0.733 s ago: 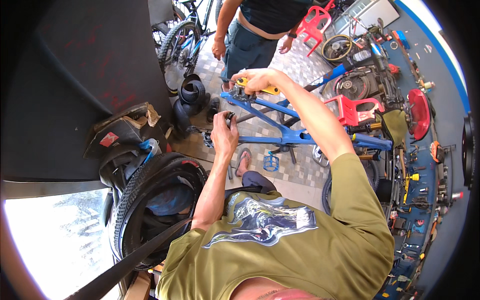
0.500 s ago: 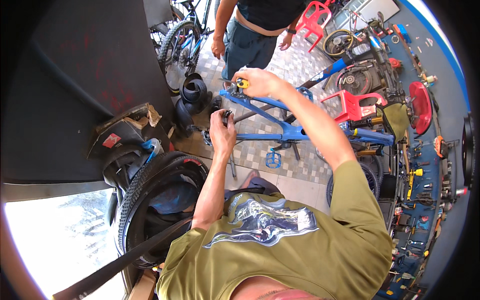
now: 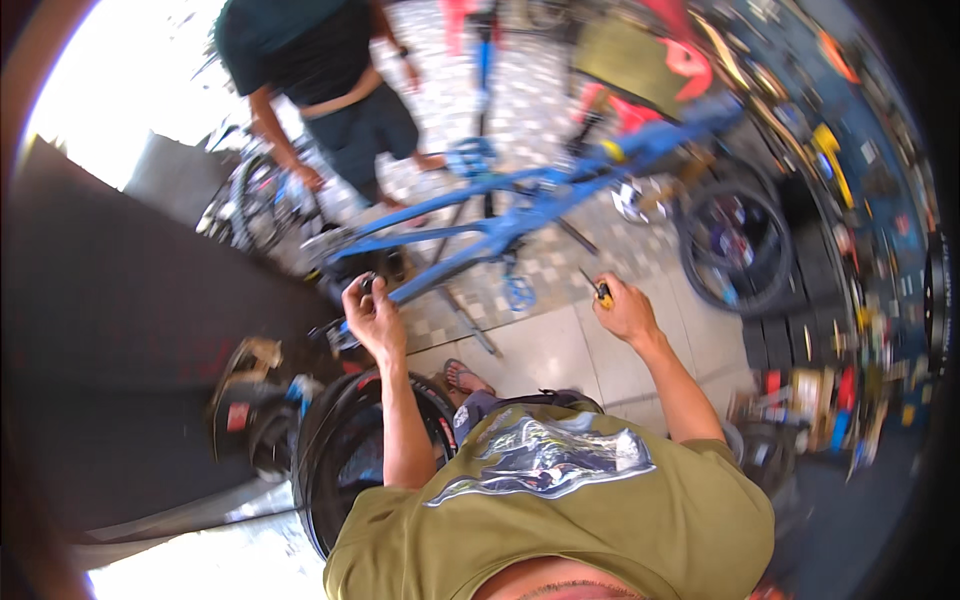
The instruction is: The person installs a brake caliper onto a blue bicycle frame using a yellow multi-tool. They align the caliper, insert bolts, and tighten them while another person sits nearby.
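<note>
My left hand [image 3: 375, 318] pinches a small dark part [image 3: 368, 283], too blurred to name, beside the left end of a blue bike frame [image 3: 520, 215]. My right hand [image 3: 625, 312] grips a yellow-and-black tool [image 3: 604, 296] with a thin dark bit sticking out, below the frame and apart from it. The frame lies across the view, rising to the right, with a stand's legs beneath it and a blue pedal [image 3: 520, 291] hanging below.
Another person [image 3: 350, 130] stands beyond the frame, near parked bikes [image 3: 255, 200]. Stacked tyres [image 3: 335, 470] sit by my left, loose wheels [image 3: 735, 240] at right. A tool wall [image 3: 870, 190] runs down the right, and a dark panel [image 3: 130, 330] stands left.
My right hand has come down and right, away from the frame, with the yellow tool. My left hand sits lower and further left. The view has swung and blurred.
</note>
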Action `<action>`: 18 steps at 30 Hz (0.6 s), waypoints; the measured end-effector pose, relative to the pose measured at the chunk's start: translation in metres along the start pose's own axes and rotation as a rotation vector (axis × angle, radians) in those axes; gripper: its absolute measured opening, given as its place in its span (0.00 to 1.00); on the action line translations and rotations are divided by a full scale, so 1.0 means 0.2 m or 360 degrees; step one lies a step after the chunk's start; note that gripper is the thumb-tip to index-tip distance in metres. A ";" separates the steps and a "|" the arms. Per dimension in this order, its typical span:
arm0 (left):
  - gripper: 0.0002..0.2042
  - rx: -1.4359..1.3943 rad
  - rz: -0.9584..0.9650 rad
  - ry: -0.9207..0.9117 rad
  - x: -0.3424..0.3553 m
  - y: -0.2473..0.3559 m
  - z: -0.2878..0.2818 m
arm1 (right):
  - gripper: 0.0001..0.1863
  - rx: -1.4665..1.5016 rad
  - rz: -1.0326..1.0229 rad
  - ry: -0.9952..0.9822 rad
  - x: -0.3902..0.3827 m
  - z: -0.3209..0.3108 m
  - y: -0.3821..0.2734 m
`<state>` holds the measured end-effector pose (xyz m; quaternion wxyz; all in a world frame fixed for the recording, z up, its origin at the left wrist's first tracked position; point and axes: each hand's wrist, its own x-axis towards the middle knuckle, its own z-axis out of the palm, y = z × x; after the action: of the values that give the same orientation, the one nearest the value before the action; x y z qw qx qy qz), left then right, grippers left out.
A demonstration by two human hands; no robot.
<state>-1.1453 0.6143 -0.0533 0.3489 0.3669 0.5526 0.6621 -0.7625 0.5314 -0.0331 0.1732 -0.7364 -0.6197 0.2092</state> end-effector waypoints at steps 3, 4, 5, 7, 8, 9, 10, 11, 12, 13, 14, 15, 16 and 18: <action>0.10 -0.0011 0.0010 -0.0482 -0.38 -0.01 0.36 | 0.22 -0.0008 0.0598 -0.0135 -0.50 -0.01 0.58; 0.10 0.0040 0.0031 -0.0658 -0.51 -0.04 0.48 | 0.23 0.0028 0.0785 -0.0184 -0.65 -0.01 0.72; 0.10 0.0030 0.0029 -0.0805 -0.60 -0.12 0.60 | 0.24 -0.0048 0.0872 -0.0322 -0.73 0.00 0.82; 0.11 -0.0038 -0.0174 -0.1041 -0.93 -0.17 0.76 | 0.26 -0.0174 0.1036 -0.0635 -1.02 -0.02 1.00; 0.11 -0.0077 -0.0270 -0.1157 -1.08 -0.18 0.84 | 0.27 -0.0148 0.1105 -0.0646 -1.13 -0.01 1.08; 0.11 -0.0050 -0.0360 -0.1346 -1.22 -0.18 0.92 | 0.28 -0.0124 0.1193 -0.0656 -1.27 0.00 1.15; 0.11 -0.0013 -0.0448 -0.1504 -1.33 -0.18 0.99 | 0.29 -0.0110 0.1256 -0.0684 -1.39 0.02 1.22; 0.12 -0.0019 -0.0490 -0.1663 -1.32 -0.22 1.07 | 0.30 -0.0060 0.1368 -0.0623 -1.39 0.11 1.25; 0.12 0.0003 -0.0485 -0.1834 -1.30 -0.28 1.16 | 0.29 0.0006 0.1462 -0.0609 -1.43 0.18 1.27; 0.12 0.0018 -0.0566 -0.1911 -1.40 -0.27 1.22 | 0.29 0.0053 0.1490 -0.0632 -1.51 0.15 1.32; 0.11 0.0036 -0.0626 -0.2009 -1.45 -0.26 1.30 | 0.28 0.0117 0.1521 -0.0630 -1.56 0.14 1.34; 0.11 0.0128 -0.0595 -0.2070 -1.50 -0.25 1.38 | 0.28 0.0223 0.1597 -0.0579 -1.61 0.13 1.36; 0.12 0.0125 -0.0553 -0.2143 -1.52 -0.27 1.47 | 0.29 0.0287 0.1614 -0.0560 -1.66 0.13 1.40; 0.15 0.0104 -0.0531 -0.2231 -1.58 -0.32 1.66 | 0.29 0.0404 0.1667 -0.0511 -1.79 0.20 1.51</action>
<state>-0.6985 0.5070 -0.1078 0.7066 0.6265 0.2671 0.1920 -0.5813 0.1262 -0.1889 0.0369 -0.8780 -0.1598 0.4497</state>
